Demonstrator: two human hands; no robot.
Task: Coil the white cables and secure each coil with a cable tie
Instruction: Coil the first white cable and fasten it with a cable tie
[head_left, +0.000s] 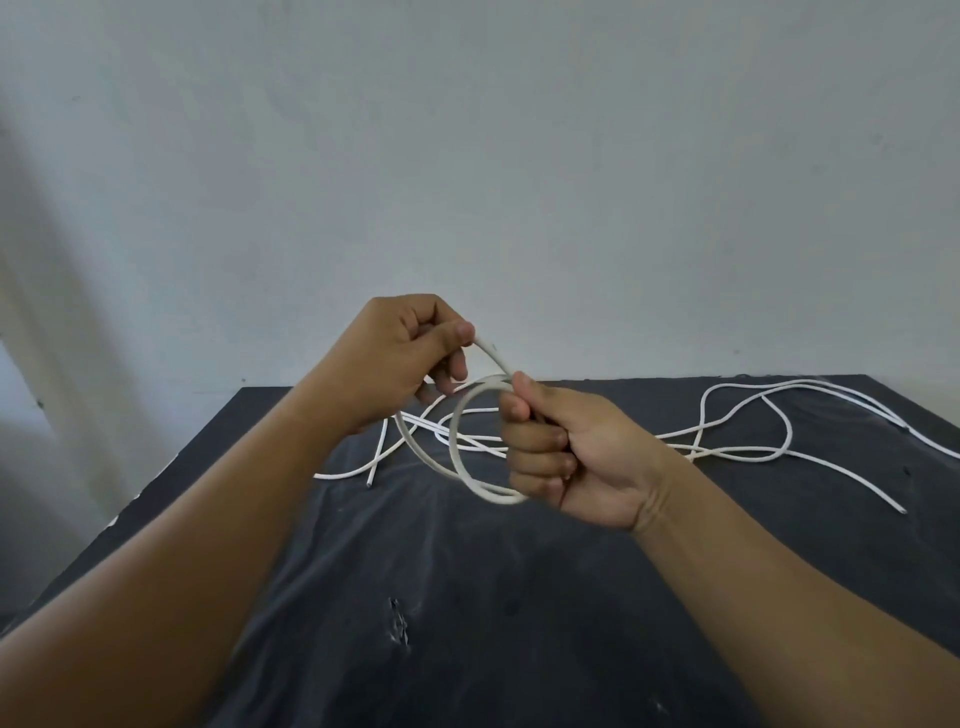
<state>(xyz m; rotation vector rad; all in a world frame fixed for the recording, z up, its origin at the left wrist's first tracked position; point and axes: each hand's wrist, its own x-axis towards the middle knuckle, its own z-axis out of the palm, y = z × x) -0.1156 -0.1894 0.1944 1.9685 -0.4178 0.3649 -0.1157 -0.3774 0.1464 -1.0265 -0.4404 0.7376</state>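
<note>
Two loops of white cable (453, 441) hang from the right hand (566, 457), whose fingers are curled tight round the gathered turns so the coil stands out to the inner side of the fist, lifted clear of the dark table (467, 623) below. The right thumb lies along the top of the bundle, probably to keep the newest turn from springing open. Just above and to the far side of that grip, the left hand (395, 358) pinches the running strand (496, 356) between thumb and fingers; the strand arches down from the pinch straight into the right fist, which suggests the left hand is feeding and shaping the next turn while the right acts as the fixed anchor. Holding the work in the air lets each loop fall round rather than drag on the cloth. Beyond and outward of the right fist, the rest of the white cables (727, 431) lie in loose, crossing curves on the table, with cut ends (370, 483) showing below the left wrist. No cable tie can be seen, so coiling looks barely begun and tying is some way off; the likeliest trouble is slack snagging where the strands cross.
</note>
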